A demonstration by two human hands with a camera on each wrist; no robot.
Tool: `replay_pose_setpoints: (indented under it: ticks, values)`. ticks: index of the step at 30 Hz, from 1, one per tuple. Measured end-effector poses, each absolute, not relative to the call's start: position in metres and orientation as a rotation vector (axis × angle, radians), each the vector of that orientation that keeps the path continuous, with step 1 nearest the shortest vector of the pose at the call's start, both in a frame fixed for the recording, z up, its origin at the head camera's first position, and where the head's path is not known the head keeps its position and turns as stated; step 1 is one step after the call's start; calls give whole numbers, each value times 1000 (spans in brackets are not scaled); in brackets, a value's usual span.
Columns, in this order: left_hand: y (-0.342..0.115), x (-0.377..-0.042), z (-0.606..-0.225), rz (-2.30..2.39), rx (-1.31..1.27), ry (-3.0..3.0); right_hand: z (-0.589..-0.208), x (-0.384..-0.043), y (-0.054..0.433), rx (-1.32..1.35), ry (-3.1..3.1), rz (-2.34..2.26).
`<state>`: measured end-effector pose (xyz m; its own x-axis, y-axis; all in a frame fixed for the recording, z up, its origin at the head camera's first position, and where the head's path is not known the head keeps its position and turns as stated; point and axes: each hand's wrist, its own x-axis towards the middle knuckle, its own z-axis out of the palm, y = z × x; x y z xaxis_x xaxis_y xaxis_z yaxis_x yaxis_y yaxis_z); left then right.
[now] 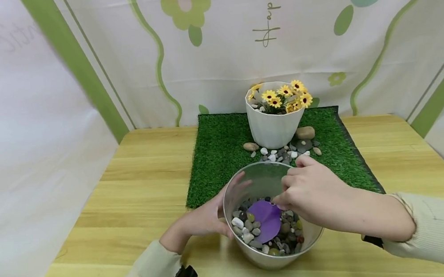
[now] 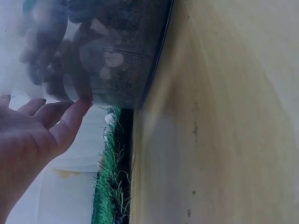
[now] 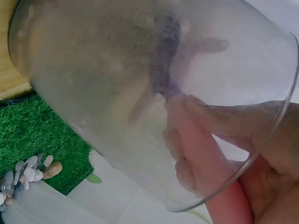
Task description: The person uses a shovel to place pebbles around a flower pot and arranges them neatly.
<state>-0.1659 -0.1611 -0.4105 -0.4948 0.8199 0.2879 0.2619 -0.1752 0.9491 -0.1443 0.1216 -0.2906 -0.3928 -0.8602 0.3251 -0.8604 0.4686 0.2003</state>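
Observation:
A clear, tapered plastic bucket [image 1: 276,262] stands on the table with many mixed pebbles [image 1: 249,231] inside. My left hand [image 1: 209,215] holds its left side, fingers spread round the far wall and thumb toward the front. In the left wrist view, fingertips [image 2: 84,103] touch the wall low down. Inside the bucket's mouth, my right hand [image 1: 311,188] grips a small shovel. Its purple blade [image 1: 268,223] lies tilted on the pebbles. The shovel's pink handle [image 3: 198,149] shows through the hazy wall in the right wrist view; the blade there is blurred.
Behind the bucket, a white ribbed flowerpot [image 1: 271,129] with yellow flowers [image 1: 286,92] stands on a green artificial turf mat [image 1: 223,156]. Loose pebbles [image 1: 279,154] and a larger brown stone [image 1: 305,132] lie at the pot's foot. A printed curtain [image 1: 230,62] hangs beyond the wooden table [image 1: 130,187].

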Motion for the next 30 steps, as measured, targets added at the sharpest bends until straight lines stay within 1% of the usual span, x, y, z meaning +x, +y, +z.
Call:
replay_pose_setpoints:
  ticks: [12, 30]
  values:
    - [-164, -165, -410, 1662, 1201, 1790, -274, -150, 142, 1417, -2308, 178]
    - [-162, -164, -410, 1693, 1151, 1735, -276, -152, 166, 1354, -2475, 436]
